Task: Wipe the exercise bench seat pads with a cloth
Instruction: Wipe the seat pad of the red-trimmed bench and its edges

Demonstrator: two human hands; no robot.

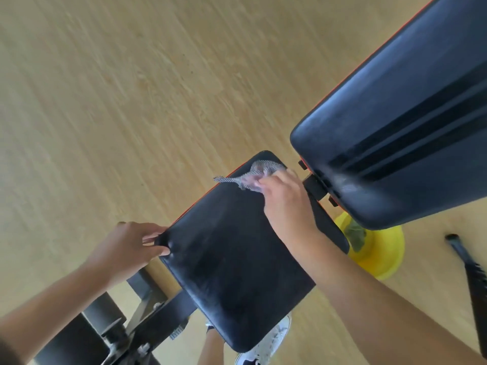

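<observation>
The black seat pad (pixel 237 259) of the exercise bench fills the lower middle of the head view. My right hand (pixel 286 201) presses a grey patterned cloth (pixel 254 175) onto the pad's far end, near the gap to the backrest. My left hand (pixel 131 246) grips the seat pad's left corner, thumb on top and fingers wrapped over the edge. The larger dark backrest pad (pixel 400 127), with an orange trim line, rises at the upper right.
The bench's black metal frame and foam roller (pixel 110 327) lie at the lower left. A yellow bowl-shaped object (pixel 379 254) sits on the wooden floor under the backrest. A dark brush-like tool (pixel 469 264) lies at the right. A white sneaker (pixel 268 343) shows below the seat.
</observation>
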